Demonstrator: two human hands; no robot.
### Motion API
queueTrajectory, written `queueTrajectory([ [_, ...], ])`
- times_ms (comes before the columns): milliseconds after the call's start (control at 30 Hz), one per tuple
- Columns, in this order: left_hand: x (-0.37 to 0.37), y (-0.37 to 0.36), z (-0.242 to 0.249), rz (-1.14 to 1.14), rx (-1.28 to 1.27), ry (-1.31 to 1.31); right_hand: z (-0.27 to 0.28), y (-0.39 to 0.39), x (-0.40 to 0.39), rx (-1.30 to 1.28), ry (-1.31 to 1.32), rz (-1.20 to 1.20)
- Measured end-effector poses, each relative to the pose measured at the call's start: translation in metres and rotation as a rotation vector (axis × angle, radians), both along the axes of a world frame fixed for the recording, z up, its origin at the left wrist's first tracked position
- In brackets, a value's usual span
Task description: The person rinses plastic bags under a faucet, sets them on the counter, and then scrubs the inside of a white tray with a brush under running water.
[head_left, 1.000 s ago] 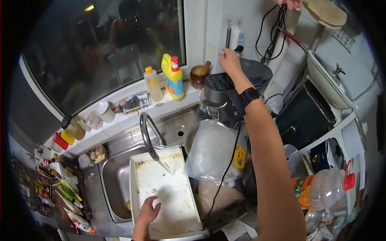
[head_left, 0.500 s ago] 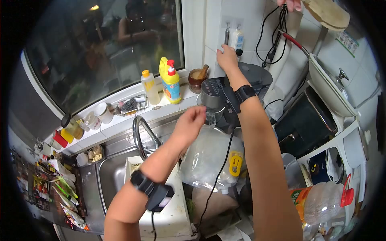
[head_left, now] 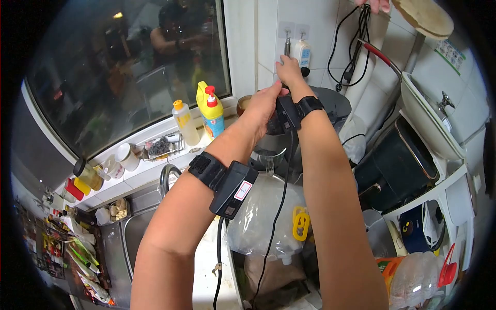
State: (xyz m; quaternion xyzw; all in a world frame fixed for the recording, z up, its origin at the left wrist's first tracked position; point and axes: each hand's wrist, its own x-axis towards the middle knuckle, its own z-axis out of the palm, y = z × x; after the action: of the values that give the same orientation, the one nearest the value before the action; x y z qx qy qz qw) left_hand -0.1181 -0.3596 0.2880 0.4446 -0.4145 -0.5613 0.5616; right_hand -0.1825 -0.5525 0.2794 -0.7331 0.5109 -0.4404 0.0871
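Note:
On the tiled wall a slim utensil with a silvery metal handle (head_left: pixel 287 46) hangs from a clear hook. My right hand (head_left: pixel 290 71) is closed at its lower end, which the fingers hide. Just below and to the left, my left hand (head_left: pixel 264 105) reaches out with its fingers extended, the tips close to my right wrist and nothing visible in them. Both hands are above a dark countertop appliance (head_left: pixel 325 106), partly covered by my forearms. A white plug adapter (head_left: pixel 301 53) with a black plug is right beside my right hand.
Below the arms lie a large clear plastic container (head_left: pixel 263 217) with a yellow handle (head_left: pixel 300 223) and a white board (head_left: pixel 206 279) over the sink. Yellow detergent bottles (head_left: pixel 211 111) line the sill. Black cords (head_left: pixel 361 46) hang at right, near a green bin (head_left: pixel 392 160).
My left hand has moved up and to the right, from over the sink edge to beside my right hand. The right hand stays at the hanging utensil, and the view has shifted slightly.

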Motion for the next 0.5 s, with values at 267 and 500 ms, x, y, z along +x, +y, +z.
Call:
queueTrajectory([
  [267, 0.01, -0.02, -0.011, 0.029, 0.035, 0.019, 0.006, 0.004, 0.004, -0.102, -0.089, -0.109],
  [500, 0.021, -0.026, -0.023, 0.07, 0.033, 0.028, 0.019, 0.02, 0.006, -0.186, -0.187, -0.094],
])
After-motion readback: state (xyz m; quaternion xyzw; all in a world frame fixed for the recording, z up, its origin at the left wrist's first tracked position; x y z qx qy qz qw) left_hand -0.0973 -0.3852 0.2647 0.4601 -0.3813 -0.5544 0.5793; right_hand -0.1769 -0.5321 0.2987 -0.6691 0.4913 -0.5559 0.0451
